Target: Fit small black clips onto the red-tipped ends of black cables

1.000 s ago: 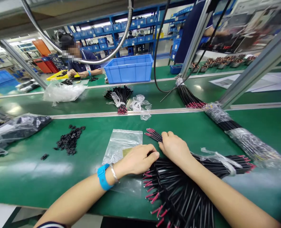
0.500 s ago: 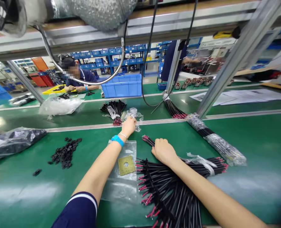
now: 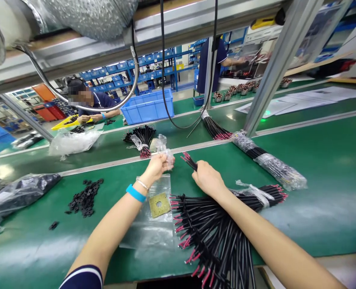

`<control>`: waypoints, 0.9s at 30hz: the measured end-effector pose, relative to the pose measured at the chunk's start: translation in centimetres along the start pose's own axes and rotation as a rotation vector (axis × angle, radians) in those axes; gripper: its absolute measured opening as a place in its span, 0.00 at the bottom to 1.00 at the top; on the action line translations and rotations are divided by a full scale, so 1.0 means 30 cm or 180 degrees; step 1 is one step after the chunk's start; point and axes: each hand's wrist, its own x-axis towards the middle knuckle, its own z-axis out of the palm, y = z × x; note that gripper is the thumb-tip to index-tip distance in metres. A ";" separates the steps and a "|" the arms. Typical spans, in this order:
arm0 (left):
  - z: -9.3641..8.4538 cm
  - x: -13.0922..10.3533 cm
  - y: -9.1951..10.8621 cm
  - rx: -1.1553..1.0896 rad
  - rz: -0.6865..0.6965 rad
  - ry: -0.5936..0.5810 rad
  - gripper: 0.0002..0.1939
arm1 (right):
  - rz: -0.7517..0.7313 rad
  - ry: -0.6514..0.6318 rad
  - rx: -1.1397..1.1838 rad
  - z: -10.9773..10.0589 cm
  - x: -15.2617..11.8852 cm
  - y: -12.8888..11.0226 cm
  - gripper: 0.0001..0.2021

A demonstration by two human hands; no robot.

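My left hand (image 3: 157,166) is closed on a crumpled piece of clear plastic wrap (image 3: 163,146), just in front of the metal strip. My right hand (image 3: 207,177) grips a small bunch of black cables (image 3: 189,159), whose red wire ends point to the upper left. Beneath my right forearm lies a large fan of black cables (image 3: 217,233) with red ends, tied with plastic at its right part. A yellowish square plate (image 3: 159,205) with a central hole rests on a clear flat bag (image 3: 148,235).
Small black parts (image 3: 86,197) are heaped at the left, beside a filled plastic bag (image 3: 24,192). Beyond the metal strip (image 3: 106,165) are another cable bundle (image 3: 142,140) and a blue bin (image 3: 148,107). A wrapped bundle (image 3: 270,162) lies right. Two people are across the bench.
My left hand has drawn back toward me, bringing the plastic wrap with it. My right hand has raised the front ends of the small cable bunch slightly. The camera view has tilted.
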 end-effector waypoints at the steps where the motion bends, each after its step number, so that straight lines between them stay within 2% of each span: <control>1: 0.017 -0.008 -0.030 0.0002 -0.0092 -0.0129 0.05 | 0.0064 0.0091 0.0119 -0.011 0.001 0.007 0.12; 3: 0.047 -0.016 -0.082 0.0125 -0.0176 -0.0440 0.06 | 0.0121 0.0178 0.0354 -0.027 0.004 0.023 0.14; 5: 0.062 -0.017 -0.117 0.0445 -0.0091 -0.0790 0.07 | 0.0010 0.0070 0.0602 -0.034 0.012 0.040 0.13; 9: 0.042 -0.016 -0.142 0.1406 0.0465 -0.1438 0.05 | -0.0536 -0.0425 0.1041 -0.033 0.027 0.061 0.08; 12: 0.014 -0.022 -0.143 0.1888 0.0837 -0.1635 0.04 | -0.0708 -0.0765 0.1050 -0.024 0.027 0.058 0.09; 14: 0.004 -0.024 -0.140 0.1953 0.1033 -0.1660 0.07 | -0.0719 -0.0992 0.0879 -0.016 0.023 0.052 0.16; 16: -0.002 -0.023 -0.128 0.1933 0.1209 -0.1737 0.10 | -0.0625 -0.1089 0.0628 -0.010 0.021 0.049 0.17; 19: -0.009 -0.015 -0.093 0.2223 0.1529 -0.1761 0.08 | -0.0292 -0.0908 0.0443 -0.014 0.026 0.056 0.09; 22: -0.007 0.003 -0.056 0.2912 0.1952 -0.1758 0.04 | 0.0139 -0.0465 0.0562 -0.032 0.030 0.070 0.06; 27: 0.059 0.039 -0.050 0.3702 0.2460 -0.2413 0.03 | 0.0381 0.0221 0.0778 -0.056 0.022 0.082 0.07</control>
